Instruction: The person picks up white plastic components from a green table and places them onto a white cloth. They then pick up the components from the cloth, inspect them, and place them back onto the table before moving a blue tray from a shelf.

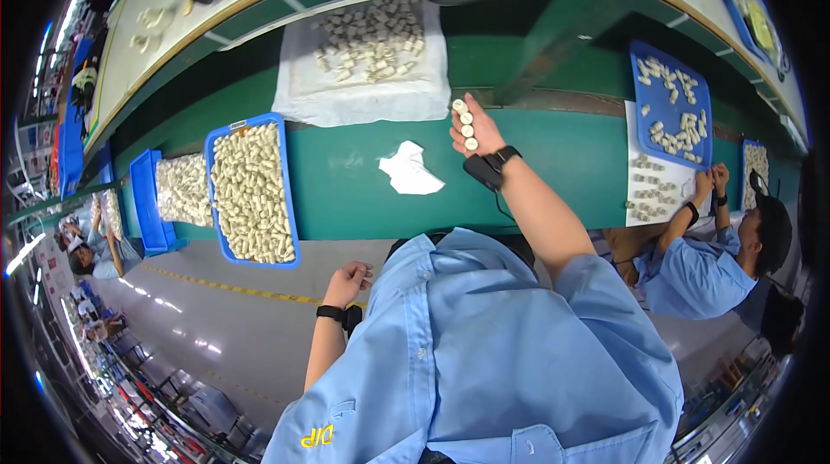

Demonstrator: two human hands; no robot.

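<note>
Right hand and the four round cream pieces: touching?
Touching. The head view shows the four round cream pieces held in a row in the right hand.

Open bench [333,179] runs between blue tray [290,204] and right hand [486,128], white scrap [411,170] midway; green post [575,27] obstructs far right.

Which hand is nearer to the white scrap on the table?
The right hand, beyond the white scrap, to its right; the left hand is to its left, off the table.
</note>
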